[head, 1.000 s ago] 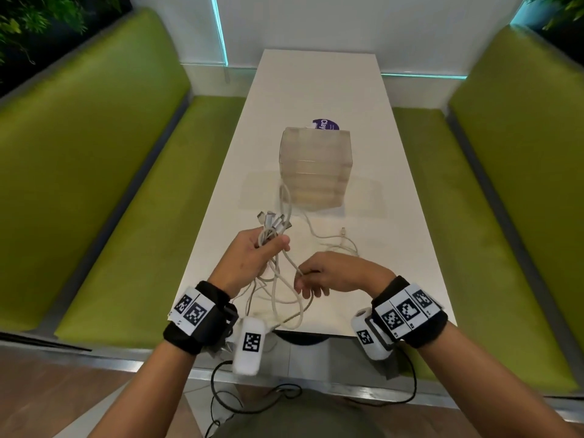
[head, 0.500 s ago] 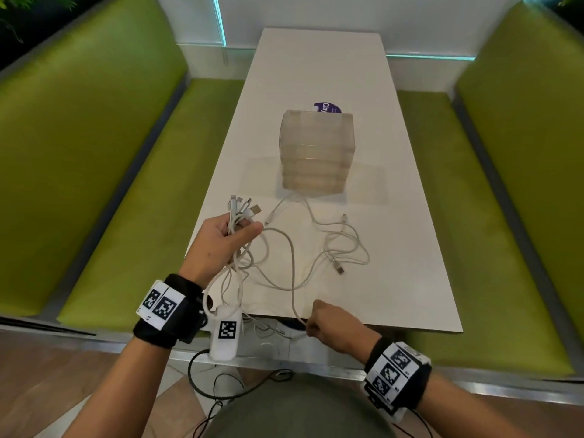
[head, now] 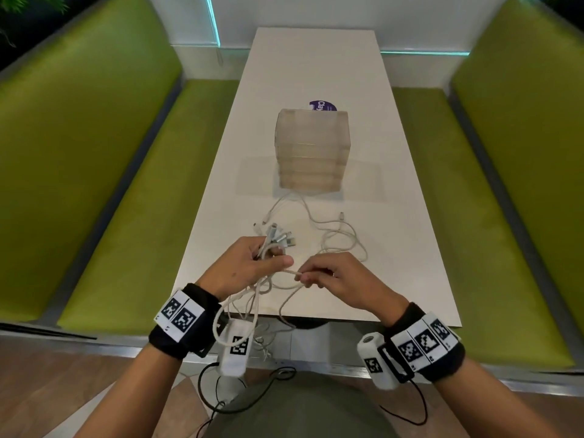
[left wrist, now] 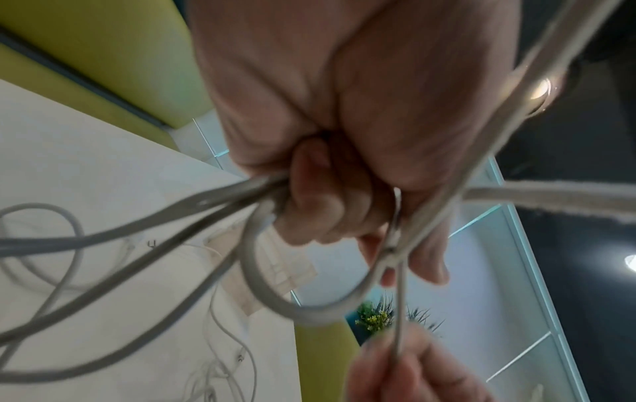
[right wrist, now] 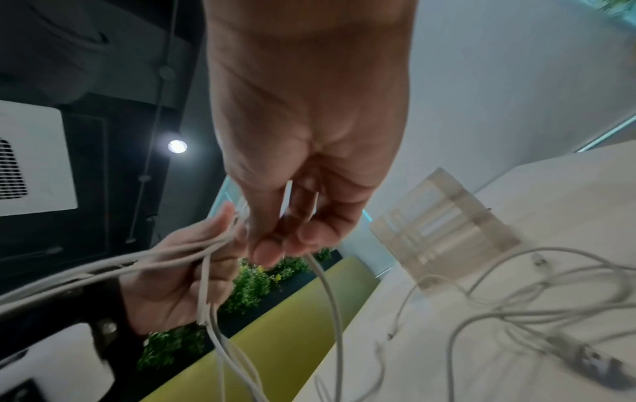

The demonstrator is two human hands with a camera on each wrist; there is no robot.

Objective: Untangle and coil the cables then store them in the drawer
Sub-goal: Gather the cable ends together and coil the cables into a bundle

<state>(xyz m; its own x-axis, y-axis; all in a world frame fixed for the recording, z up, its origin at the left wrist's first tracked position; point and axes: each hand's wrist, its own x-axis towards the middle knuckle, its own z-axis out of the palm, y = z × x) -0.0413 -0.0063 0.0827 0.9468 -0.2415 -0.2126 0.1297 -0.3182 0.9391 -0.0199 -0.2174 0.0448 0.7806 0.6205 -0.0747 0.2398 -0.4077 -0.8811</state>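
Note:
My left hand [head: 252,263] grips a bundle of white cables [head: 275,240] above the near end of the white table [head: 316,58], with several plug ends fanning out past its fingers. Loops of that bundle hang below the table edge. My right hand [head: 319,273] pinches one white cable strand [head: 292,272] just right of the left thumb. More white cable [head: 338,235] lies loose on the table behind the hands. The translucent drawer unit [head: 313,150] stands mid-table, drawers closed. In the left wrist view the left hand [left wrist: 344,190] curls round the looped cables [left wrist: 261,272]. In the right wrist view the right hand [right wrist: 289,234] pinches a strand.
Green bench seats [head: 132,216] flank the table on both sides. A purple round sticker [head: 322,105] lies behind the drawer unit. Black wires [head: 221,390] dangle from my wrist cameras below the table edge.
My right hand came up from the table's near edge to beside the left hand, drawing a strand with it. The left hand with its bundle shifted right, toward the table's middle.

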